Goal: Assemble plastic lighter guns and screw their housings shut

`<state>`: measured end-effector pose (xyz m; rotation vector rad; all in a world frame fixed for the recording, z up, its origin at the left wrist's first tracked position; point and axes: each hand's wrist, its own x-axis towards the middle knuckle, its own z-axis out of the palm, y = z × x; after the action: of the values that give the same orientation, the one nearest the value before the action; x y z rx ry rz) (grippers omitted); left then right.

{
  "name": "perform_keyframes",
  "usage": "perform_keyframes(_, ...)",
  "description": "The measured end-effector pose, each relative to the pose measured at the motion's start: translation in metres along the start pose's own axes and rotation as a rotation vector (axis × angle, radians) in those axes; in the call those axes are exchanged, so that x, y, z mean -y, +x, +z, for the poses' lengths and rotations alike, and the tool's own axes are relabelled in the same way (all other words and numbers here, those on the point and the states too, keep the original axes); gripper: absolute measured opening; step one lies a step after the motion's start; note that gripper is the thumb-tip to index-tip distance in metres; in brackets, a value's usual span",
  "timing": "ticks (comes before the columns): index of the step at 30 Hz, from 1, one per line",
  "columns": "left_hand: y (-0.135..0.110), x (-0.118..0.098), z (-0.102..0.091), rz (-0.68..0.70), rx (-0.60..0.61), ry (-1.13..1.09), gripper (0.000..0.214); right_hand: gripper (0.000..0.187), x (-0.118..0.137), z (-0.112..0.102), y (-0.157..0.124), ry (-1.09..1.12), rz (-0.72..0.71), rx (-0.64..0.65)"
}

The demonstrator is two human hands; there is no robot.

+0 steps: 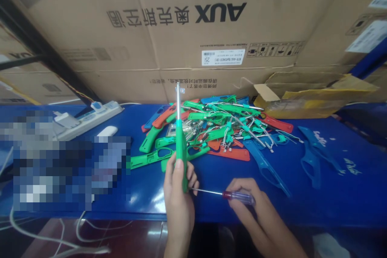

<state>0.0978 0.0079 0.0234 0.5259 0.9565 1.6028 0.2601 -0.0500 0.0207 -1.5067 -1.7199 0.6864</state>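
Note:
My left hand (179,181) is wrapped round the green handle of a long-necked lighter (180,141), whose silver tube points up and away from me. To its right, my right hand (249,199) grips a screwdriver (238,197) by its clear purple and red handle. The thin shaft runs leftward, and its tip meets the lower end of the green handle near my left fingers; the exact contact spot is hidden. Behind both hands lies a heap of lighter parts (223,125): green, red and blue shell halves, metal tubes and small white wires.
Blue shell halves (311,165) lie apart on the blue table (338,197) at right. A torn, yellow-taped cardboard box (299,100) stands behind the heap. A power strip (90,119) and white cables are at left; pixelation covers part there. Large cardboard (169,48) walls the back.

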Motion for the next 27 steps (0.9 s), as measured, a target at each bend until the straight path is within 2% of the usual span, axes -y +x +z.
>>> perform_keyframes(3,0.000,0.000,0.000,-0.016,0.010,0.016,0.033,0.030,0.005,0.001,0.000,0.023,0.043,-0.048)
perform_keyframes(6,-0.001,-0.001,0.001,-0.029,0.022,0.036,0.034,0.040,0.008,0.002,0.003,0.033,0.006,-0.069)
perform_keyframes(13,-0.003,-0.002,0.001,-0.042,0.018,0.048,0.036,0.031,0.005,0.007,-0.003,0.153,0.035,-0.159)
perform_keyframes(17,-0.003,-0.003,0.001,-0.058,0.018,0.052,0.041,0.039,0.001,0.005,0.005,0.102,0.014,-0.112)
perform_keyframes(21,-0.002,-0.004,0.002,-0.026,0.027,0.036,0.041,0.042,0.003,0.006,0.005,0.068,0.090,-0.100)
perform_keyframes(25,-0.004,-0.006,0.004,-0.043,0.025,0.037,0.039,0.043,-0.001,0.011,-0.009,0.093,0.192,-0.252)
perform_keyframes(27,-0.005,-0.007,0.004,-0.056,0.021,0.043,0.040,0.044,-0.004,0.013,-0.009,0.079,0.199,-0.252)
